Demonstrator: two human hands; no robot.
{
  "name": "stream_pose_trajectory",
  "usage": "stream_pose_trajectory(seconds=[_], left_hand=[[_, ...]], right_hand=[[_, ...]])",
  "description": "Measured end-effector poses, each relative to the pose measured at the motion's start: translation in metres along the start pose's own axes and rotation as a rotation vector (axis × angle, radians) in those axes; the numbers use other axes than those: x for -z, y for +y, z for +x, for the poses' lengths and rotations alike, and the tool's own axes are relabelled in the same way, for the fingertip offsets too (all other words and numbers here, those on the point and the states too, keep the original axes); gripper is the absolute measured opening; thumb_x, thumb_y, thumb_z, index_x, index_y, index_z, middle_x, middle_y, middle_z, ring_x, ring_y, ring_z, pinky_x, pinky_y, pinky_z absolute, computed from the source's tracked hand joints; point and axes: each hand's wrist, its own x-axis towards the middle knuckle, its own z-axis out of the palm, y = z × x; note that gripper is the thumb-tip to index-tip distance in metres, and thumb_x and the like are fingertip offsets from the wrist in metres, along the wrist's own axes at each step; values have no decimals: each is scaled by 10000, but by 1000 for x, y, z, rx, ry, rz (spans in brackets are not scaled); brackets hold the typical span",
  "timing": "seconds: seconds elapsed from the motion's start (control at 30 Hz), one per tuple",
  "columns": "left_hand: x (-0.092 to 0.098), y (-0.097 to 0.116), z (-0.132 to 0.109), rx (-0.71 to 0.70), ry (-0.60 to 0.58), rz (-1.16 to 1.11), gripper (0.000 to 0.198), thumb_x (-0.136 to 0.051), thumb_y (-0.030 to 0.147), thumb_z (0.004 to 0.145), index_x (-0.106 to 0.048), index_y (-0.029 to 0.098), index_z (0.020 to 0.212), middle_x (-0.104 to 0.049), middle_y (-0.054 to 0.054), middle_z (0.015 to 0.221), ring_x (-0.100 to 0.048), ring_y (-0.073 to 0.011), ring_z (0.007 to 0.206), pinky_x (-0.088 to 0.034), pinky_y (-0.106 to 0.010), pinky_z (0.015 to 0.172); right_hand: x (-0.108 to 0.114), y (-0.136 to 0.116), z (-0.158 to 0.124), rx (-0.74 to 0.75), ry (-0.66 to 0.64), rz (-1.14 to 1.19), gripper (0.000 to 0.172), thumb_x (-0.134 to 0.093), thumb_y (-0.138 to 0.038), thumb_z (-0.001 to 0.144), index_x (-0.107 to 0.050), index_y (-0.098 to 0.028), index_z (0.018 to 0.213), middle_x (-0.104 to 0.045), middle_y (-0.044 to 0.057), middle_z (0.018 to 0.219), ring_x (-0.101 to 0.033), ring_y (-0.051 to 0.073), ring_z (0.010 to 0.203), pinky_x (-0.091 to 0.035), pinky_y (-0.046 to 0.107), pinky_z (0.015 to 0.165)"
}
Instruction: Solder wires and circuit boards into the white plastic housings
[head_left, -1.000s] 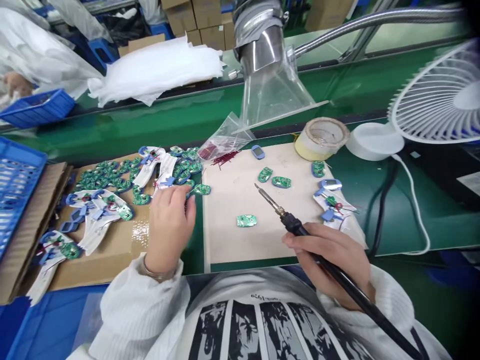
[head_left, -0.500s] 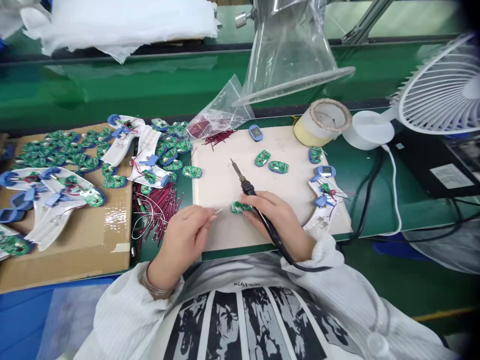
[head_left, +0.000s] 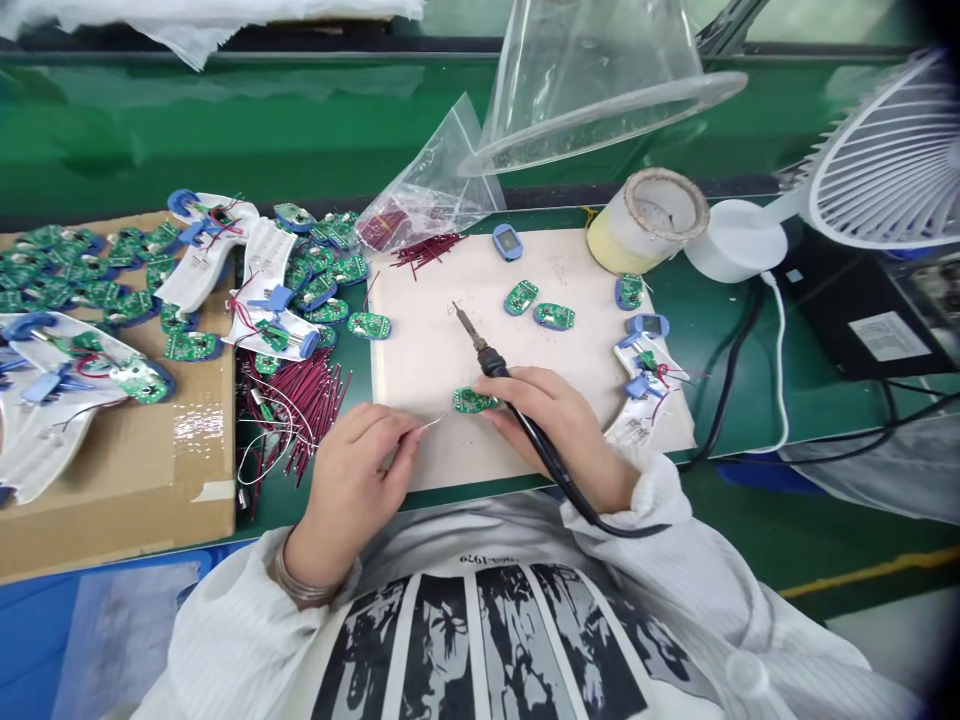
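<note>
My left hand (head_left: 364, 465) pinches a thin silvery solder wire (head_left: 436, 421) between thumb and fingertips; its free end points at a small green circuit board (head_left: 471, 400). My right hand (head_left: 562, 425) is closed around a black-handled soldering iron (head_left: 493, 366), whose tip points up and away over the pale work mat (head_left: 420, 460). The same hand's fingertips touch the right end of that board. Iron tip and solder wire are apart. Farther up the mat lie two more green boards (head_left: 554, 316) and a blue-framed display piece (head_left: 508, 242).
Left, a cardboard sheet (head_left: 202, 400) bears many green boards and white casings (head_left: 202, 270). Dark red wires (head_left: 307, 400) lie beside it. A tape roll (head_left: 649, 225), a white fan (head_left: 885, 170) and a wired casing (head_left: 637, 400) stand right. A clear hood (head_left: 592, 100) hangs above.
The view has shifted, so the table's things sit slightly higher and further left. Both hands keep their grips on the solder wire and the soldering iron.
</note>
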Motion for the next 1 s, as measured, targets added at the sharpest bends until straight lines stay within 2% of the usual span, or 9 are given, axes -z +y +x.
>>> stream_pose_trajectory(seconds=[0.2,0.37,0.6,1.0], left_hand=[[-4,0,1,2,31,-6,73,-581,106,883,-640,143,862,-676,-46,788,-575,-165,727,-463,-299,670],[-6,-1,2,13,8,-17,79,-574,113,889,-635,156,863,-679,-44,787,-569,-166,727,-456,-304,673],[-6,-1,1,17,9,-25,75,-581,112,885,-627,161,854,-675,-40,780,-573,-162,720,-461,-301,674],[-5,0,3,29,16,-40,78,-573,125,890,-622,170,850,-673,-33,775,-580,-157,713,-472,-301,666]], right_hand=[[38,-12,-12,-176,239,215,350,-611,-243,928,-555,-248,1273,-710,1,870,-685,176,768,-552,320,734],[60,-20,-13,-122,235,209,251,-650,-158,873,-675,-245,1108,-714,16,896,-666,165,756,-546,306,676],[53,-24,-8,-175,215,225,170,-646,-170,779,-603,-234,930,-670,40,772,-631,192,606,-492,334,472],[42,-18,0,-142,160,197,117,-612,-172,795,-598,-242,889,-666,30,701,-627,185,557,-478,332,440]])
